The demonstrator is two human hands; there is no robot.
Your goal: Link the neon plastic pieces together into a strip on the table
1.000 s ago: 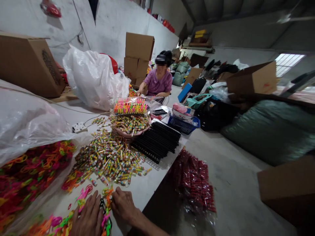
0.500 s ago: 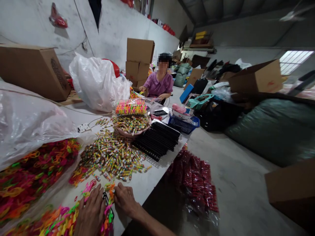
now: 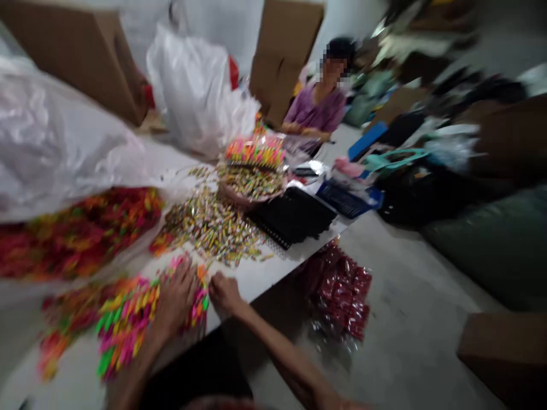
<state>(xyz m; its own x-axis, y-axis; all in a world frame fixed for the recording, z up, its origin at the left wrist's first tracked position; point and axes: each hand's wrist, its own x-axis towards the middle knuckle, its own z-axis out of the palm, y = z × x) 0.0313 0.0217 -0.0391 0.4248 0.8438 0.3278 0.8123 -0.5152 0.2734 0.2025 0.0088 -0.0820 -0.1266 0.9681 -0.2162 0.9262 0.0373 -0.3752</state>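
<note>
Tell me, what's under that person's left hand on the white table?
The left hand lies on a row of neon pink, green and orange plastic pieces; the pieces directly beneath it are hidden.

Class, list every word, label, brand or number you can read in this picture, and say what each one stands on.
None can be read; the picture is motion-blurred.
Brown box: a dark mark on its side, too blurred to read.
Small sweets: printed wrappers, too small and blurred.
Red packets: any print is unreadable.
Box stack: no text shows.
</note>
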